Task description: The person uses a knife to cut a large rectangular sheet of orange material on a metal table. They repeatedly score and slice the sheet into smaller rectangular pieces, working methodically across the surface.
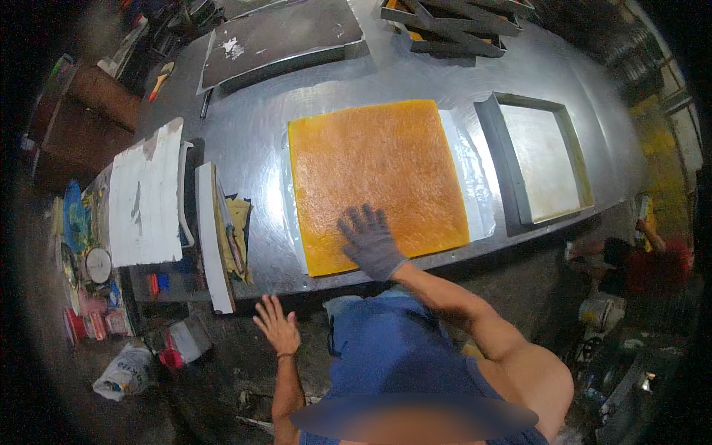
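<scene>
A square orange-yellow slab or sheet (378,170) with a slightly glossy, streaked surface lies on the metal table (245,133). Pale plastic film (475,178) sticks out from under its left and right sides. My right hand (373,241), in a grey glove, rests over the slab's near edge with its fingers spread. Bare and wearing a thin wristband, my left hand (277,325) hovers off the table's front edge, fingers apart, holding nothing. It is nearest to a long white bar (213,237).
A rectangular metal frame (512,163) lies right of the slab. At the back sit a dark flat panel (285,37) and stacked dark frames (460,30). A brush (161,80) lies far left, beyond a white board (148,196). A white sack (126,371) stands lower left.
</scene>
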`<move>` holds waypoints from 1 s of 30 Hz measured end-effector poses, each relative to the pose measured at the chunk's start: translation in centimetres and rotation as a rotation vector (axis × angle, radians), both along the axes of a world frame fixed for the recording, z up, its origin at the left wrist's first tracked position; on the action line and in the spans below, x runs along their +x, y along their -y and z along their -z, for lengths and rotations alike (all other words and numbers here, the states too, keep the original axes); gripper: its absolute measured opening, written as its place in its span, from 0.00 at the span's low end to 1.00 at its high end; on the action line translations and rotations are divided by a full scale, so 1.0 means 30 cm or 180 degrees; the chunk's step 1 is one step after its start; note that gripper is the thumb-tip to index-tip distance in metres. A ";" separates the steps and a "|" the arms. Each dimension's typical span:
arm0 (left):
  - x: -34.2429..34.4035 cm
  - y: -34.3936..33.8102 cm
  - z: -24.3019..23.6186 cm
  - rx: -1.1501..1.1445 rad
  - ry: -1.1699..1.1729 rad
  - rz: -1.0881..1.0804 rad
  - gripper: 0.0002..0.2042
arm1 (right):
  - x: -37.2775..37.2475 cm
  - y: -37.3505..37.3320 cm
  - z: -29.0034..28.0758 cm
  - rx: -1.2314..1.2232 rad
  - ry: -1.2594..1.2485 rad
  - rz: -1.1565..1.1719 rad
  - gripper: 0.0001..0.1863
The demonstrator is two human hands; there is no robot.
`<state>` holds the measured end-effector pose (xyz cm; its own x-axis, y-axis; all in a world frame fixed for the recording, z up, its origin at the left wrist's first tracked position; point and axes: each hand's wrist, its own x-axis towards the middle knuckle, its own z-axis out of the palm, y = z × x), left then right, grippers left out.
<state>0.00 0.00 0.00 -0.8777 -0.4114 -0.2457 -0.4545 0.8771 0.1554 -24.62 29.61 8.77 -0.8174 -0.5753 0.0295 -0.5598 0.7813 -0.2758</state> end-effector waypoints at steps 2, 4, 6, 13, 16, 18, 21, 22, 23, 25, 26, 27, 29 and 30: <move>0.154 0.068 0.102 0.0130 0.0129 -0.0884 0.42 | -0.030 -0.144 -0.013 0.0051 -0.0119 0.0389 0.35; 0.231 0.145 0.199 0.0812 -0.0104 -0.2109 0.43 | -0.108 -0.344 0.011 0.0156 -0.0181 0.0817 0.33; 0.216 0.177 0.328 0.2209 -0.0571 -0.3046 0.45 | -0.165 -0.594 -0.019 0.0885 -0.0234 0.1053 0.31; -0.294 0.154 0.498 0.4064 -0.2619 -0.2275 0.30 | -0.196 -0.985 -0.063 0.1013 0.0533 0.0470 0.32; -0.252 0.049 0.221 0.6394 -0.3475 -0.3554 0.26 | -0.083 -1.053 -0.134 0.1044 0.1273 0.0374 0.24; -0.222 0.009 0.097 0.5353 -0.3334 -0.4231 0.28 | -0.055 -1.121 -0.204 0.1617 0.2033 0.0761 0.19; -0.118 -0.027 0.037 0.5909 -0.3651 -0.3841 0.30 | -0.162 -1.157 -0.210 0.0920 0.1182 0.1171 0.17; -0.093 -0.022 0.038 0.6058 -0.3664 -0.3661 0.30 | -0.254 -1.137 -0.184 0.0721 0.0725 0.1760 0.17; -0.067 -0.012 0.040 0.6164 -0.3711 -0.3648 0.30 | -0.338 -1.115 -0.159 0.0085 0.0703 0.2193 0.17; -0.025 0.014 0.053 0.5759 -0.3125 -0.3718 0.31 | -0.524 -1.064 -0.106 0.0308 0.0555 0.1970 0.29; -0.006 0.039 0.053 0.5213 -0.2501 -0.3745 0.31 | -0.598 -1.000 -0.048 0.0563 -0.0264 0.1948 0.34; 0.002 0.058 0.056 0.4631 -0.1932 -0.3729 0.32 | -0.652 -0.982 -0.009 0.0373 -0.0039 0.2056 0.36; 0.044 0.092 0.043 0.4005 -0.0997 -0.3697 0.34 | -0.725 -0.946 0.068 0.0408 0.0015 0.2000 0.37; 0.054 0.110 0.040 0.4066 -0.0813 -0.3562 0.35 | -0.719 -0.941 0.100 0.0315 -0.0110 0.2178 0.38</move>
